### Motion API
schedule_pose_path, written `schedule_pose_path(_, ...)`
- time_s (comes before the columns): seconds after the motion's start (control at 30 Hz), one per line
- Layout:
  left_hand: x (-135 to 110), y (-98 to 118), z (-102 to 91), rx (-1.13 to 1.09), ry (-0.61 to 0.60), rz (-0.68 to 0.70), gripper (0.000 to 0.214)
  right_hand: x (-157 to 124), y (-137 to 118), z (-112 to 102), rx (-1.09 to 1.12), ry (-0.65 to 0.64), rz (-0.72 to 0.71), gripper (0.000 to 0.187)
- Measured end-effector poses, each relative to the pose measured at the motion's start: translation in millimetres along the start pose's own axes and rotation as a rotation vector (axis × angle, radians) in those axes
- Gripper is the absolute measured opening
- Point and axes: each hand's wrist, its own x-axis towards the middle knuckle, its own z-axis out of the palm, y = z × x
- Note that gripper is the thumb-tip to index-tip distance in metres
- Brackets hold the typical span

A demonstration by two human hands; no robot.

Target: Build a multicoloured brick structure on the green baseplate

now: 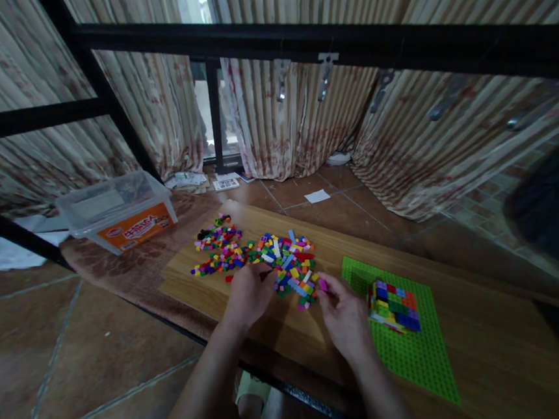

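Observation:
A loose pile of small coloured building bricks lies spread over a wooden board. At its near left edge is my left hand, fingers curled down among the bricks; what they pinch, if anything, is hidden. My right hand is at the pile's right edge, with a magenta brick between thumb and fingertips. To the right of that hand lies a green studded baseplate. A block built of many-coloured bricks stands on the baseplate, apart from my hand.
A clear plastic tub with an orange label stands at the left on a brown cloth. The wooden board runs to the right. Black metal bars and striped curtains are beyond. Papers lie on the tiled floor.

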Motion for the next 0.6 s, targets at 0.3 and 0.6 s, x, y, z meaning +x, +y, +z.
schedule_pose_path(0.3,-5.9,6.9,1.7,0.191,-0.045,0.008,0.023,0.6,0.0,2.5,-0.157,-0.041,0.034,0.034)
schedule_pose_path(0.6,-6.4,2.5,-0.8,0.192,-0.06,0.023,0.024,0.5,9.5,2.6,-0.138,-0.056,0.048,0.034)
